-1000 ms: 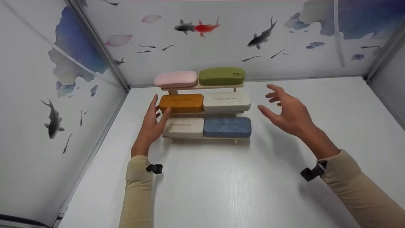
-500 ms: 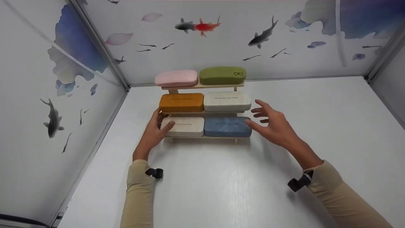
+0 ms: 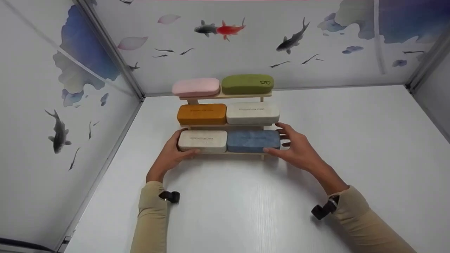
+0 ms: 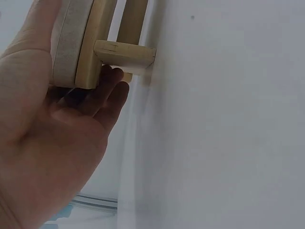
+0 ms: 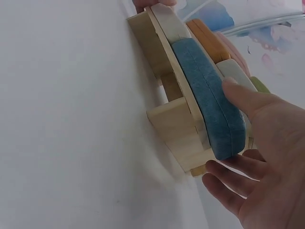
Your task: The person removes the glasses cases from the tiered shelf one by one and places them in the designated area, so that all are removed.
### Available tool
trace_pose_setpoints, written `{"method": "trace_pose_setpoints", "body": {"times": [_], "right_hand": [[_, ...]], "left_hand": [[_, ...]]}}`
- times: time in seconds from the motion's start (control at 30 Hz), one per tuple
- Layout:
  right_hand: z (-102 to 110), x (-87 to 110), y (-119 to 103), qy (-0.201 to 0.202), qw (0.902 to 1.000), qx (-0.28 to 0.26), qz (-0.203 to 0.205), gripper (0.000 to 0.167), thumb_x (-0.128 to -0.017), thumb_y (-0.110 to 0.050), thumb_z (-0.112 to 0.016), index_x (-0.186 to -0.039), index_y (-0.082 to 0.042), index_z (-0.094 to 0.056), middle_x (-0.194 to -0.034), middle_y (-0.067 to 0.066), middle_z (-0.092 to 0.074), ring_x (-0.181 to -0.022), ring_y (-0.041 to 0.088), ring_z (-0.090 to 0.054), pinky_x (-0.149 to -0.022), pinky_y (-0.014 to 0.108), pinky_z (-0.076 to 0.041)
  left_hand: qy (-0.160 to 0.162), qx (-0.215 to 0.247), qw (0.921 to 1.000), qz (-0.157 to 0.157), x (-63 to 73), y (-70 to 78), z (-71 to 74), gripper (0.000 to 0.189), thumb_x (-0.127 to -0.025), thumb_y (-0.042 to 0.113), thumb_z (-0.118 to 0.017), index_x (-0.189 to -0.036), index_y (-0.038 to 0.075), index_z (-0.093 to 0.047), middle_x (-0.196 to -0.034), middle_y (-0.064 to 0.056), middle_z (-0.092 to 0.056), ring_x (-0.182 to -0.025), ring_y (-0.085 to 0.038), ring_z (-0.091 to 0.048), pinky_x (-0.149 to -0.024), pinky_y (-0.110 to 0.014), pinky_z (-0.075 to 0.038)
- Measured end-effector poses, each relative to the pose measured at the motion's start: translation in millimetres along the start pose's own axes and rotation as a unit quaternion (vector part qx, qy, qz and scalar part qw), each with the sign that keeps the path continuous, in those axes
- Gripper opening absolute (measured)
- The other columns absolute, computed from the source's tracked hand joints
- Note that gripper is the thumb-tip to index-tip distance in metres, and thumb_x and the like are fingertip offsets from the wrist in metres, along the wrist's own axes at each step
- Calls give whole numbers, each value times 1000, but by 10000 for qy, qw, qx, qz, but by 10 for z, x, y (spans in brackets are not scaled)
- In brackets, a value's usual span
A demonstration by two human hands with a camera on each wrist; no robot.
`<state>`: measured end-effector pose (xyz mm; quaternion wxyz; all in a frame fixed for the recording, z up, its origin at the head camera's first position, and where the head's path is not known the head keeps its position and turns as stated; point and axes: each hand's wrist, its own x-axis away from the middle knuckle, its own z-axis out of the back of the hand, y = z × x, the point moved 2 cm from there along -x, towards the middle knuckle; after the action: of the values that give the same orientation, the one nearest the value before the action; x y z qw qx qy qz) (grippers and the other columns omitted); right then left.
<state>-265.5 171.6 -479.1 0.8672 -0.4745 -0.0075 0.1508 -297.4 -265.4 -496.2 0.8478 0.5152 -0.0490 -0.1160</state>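
Observation:
At the left end of the bottom step of a wooden rack [image 3: 244, 153], my left hand [image 3: 168, 154] spans a cream glasses case [image 3: 203, 140], thumb along its front and fingers around its end. The left wrist view has those fingers [image 4: 112, 98] bent past the end of the rack. A blue glasses case [image 3: 254, 141] stands beside the cream one. My right hand [image 3: 299, 151] is at its right end, thumb on the front edge; in the right wrist view the loosely bent fingers [image 5: 228, 179] are close to the case's end.
On the middle step sit an orange case [image 3: 202, 114] and a white case [image 3: 253, 113]. Above them are a pink case [image 3: 195, 87] and a green case [image 3: 247, 84]. A patterned wall [image 3: 246, 52] rises behind the white table [image 3: 228, 211].
Both hands have come down from the middle step to the bottom one. The right hand has moved left to the blue case, while the left has settled around the cream case's end.

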Motion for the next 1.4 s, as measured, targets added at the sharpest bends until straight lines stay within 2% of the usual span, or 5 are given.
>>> {"method": "trace_pose_setpoints", "body": {"times": [0.17,0.6,0.97,1.23,1.4], "right_hand": [[-45,24,65,-106,9999,-103,-34,94,-87,-49,-91,-161,-11,-46,-150,11,-62,-128,35,-69,-105,53,-62],[-113,3,167,19,9988,-477,69,82,-84,-46,-95,-152,-22,-56,-143,4,-66,-124,28,-71,-106,51,-61],[-78,-4,190,57,9992,-368,150,80,-83,-49,-94,-150,-24,-59,-136,1,-70,-114,24,-74,-100,48,-63],[-95,-6,210,62,9988,-464,170,79,-86,-46,-93,-153,-24,-57,-141,3,-68,-120,25,-72,-103,49,-63],[-122,-1,224,94,9985,-517,177,79,-86,-47,-93,-153,-25,-57,-140,3,-70,-120,25,-73,-103,49,-63]], "left_hand": [[-41,-101,9999,91,-14,-16,-6,106,-77,47,-99,-161,16,-41,-153,-1,-58,-145,-23,-52,-131,-50,-35],[-150,75,9998,74,14,-48,85,96,-79,35,-100,-158,17,-48,-151,-5,-60,-137,-23,-60,-121,-48,-49],[-252,171,9995,116,7,-59,50,93,-82,32,-98,-158,16,-47,-152,-4,-60,-140,-23,-58,-124,-49,-44],[81,44,9993,371,108,-25,-52,94,-89,32,-93,-162,14,-38,-164,-4,-50,-153,-24,-47,-131,-50,-38],[251,-48,9991,333,191,2,-93,93,-91,34,-90,-164,14,-36,-164,-4,-50,-150,-22,-51,-126,-46,-46]]}}
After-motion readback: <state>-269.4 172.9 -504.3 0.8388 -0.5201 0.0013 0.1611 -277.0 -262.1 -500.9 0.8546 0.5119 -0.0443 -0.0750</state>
